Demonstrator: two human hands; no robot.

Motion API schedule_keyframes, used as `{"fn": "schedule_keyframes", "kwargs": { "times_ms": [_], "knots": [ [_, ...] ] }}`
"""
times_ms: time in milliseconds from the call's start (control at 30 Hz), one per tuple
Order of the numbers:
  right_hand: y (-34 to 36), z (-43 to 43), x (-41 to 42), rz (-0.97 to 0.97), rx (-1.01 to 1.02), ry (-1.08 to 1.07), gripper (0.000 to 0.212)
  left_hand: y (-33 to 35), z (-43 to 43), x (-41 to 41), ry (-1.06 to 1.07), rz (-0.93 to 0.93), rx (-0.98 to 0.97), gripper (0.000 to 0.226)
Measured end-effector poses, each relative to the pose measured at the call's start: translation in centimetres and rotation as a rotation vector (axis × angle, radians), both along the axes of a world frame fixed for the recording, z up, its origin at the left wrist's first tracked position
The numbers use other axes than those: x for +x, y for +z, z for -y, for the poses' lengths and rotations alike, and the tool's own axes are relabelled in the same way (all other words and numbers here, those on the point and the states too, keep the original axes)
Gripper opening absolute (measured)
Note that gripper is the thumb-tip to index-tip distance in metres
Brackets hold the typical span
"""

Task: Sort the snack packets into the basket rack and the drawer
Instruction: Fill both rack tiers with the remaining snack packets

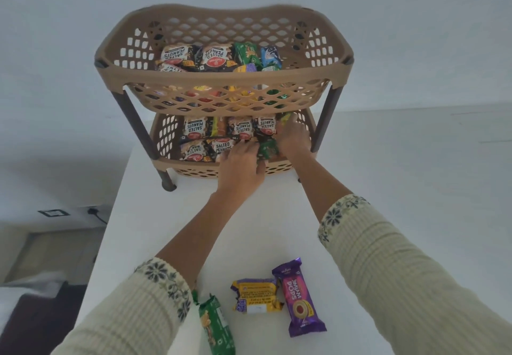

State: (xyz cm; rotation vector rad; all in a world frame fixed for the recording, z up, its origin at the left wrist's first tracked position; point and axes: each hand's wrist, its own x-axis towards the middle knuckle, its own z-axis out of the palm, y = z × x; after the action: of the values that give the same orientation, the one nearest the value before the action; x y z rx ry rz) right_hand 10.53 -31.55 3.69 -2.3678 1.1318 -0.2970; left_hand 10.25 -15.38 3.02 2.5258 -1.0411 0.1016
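Observation:
A tan two-tier basket rack [177,73] stands at the far end of the white table [249,230]. Salted-peanut packets [195,128] fill the lower basket's left and middle; more packets lie in the top basket. Both my hands reach into the lower basket's right side. My left hand [242,164] and my right hand [295,137] together grip a dark green packet [267,149] at the basket's front rim. Near me lie a purple Jim Jam Pops packet [300,298], a yellow-purple packet [257,295] and a green packet [217,327].
The table's left edge drops to a floor area with a wall socket [92,212] and a dark shape [33,318] at lower left. White wall stands behind the rack. No drawer is in view.

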Motion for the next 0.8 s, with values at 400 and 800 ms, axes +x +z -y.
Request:
{"fn": "schedule_keyframes", "kwargs": {
  "times_ms": [400,800],
  "knots": [
    [-2.9,-4.4,-6.4,0.160,-0.340,0.187,0.037,-2.0,-6.6,-2.0,-0.100,0.085,0.078,0.054],
    [-6.2,-11.1,-18.8,0.003,-0.088,0.015,0.035,-4.6,-10.9,-8.4,-0.482,-0.180,0.212,0.051]
  ]
}}
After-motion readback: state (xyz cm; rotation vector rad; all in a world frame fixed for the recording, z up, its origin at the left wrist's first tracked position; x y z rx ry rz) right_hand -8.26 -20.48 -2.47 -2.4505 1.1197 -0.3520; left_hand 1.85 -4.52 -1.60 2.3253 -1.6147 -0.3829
